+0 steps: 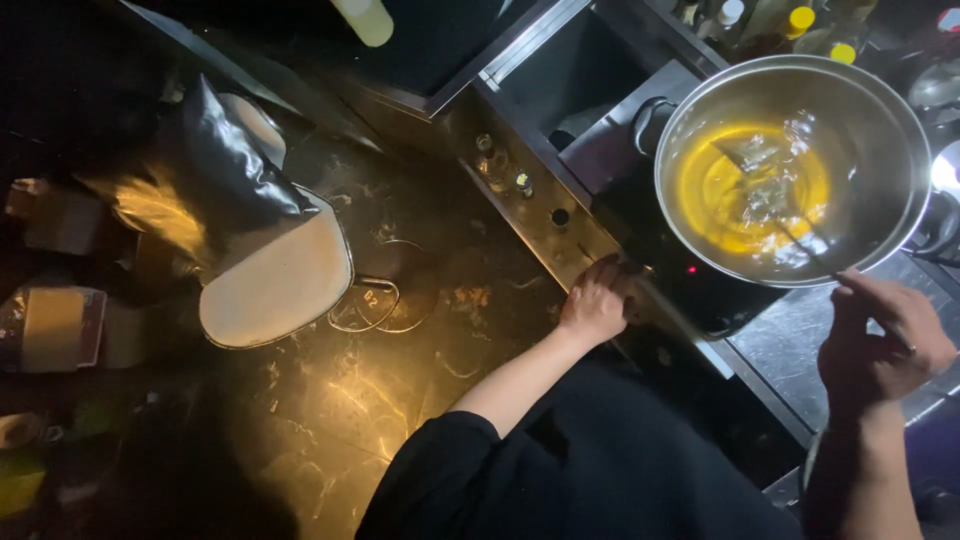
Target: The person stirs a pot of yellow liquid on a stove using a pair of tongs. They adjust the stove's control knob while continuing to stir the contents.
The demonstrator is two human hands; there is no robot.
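Gripping a thin utensil handle, right hand (885,345) is curled shut around it at the near right of the cooktop. Utensil (790,225) long axis runs from the hand up and left, into the pot; working end sits in the liquid, looks like a spatula or skimmer, too blurred to tell which.

Left hand (595,300) rests palm-down on the front edge of the steel surface (540,215), fingers bent over the edge, holding nothing. It touches the near left corner of the black cooktop (700,290), just beside a small red indicator light.

Pot (795,165) lies beyond and left of the right hand, and right of the left hand. Right hand is nearer to it and already linked via the utensil. Pot is wide, steel, two side handles, with a shallow pool of yellow oil or broth in the bottom.

Farther back: recessed steel well left of the pot, bottles (800,20) along the far right edge.

Room: dim, dark glossy floor with glare. A stool (275,285) with a pale seat stands to the left, dark bag (230,155) on it. Clutter along the left edge, unclear.
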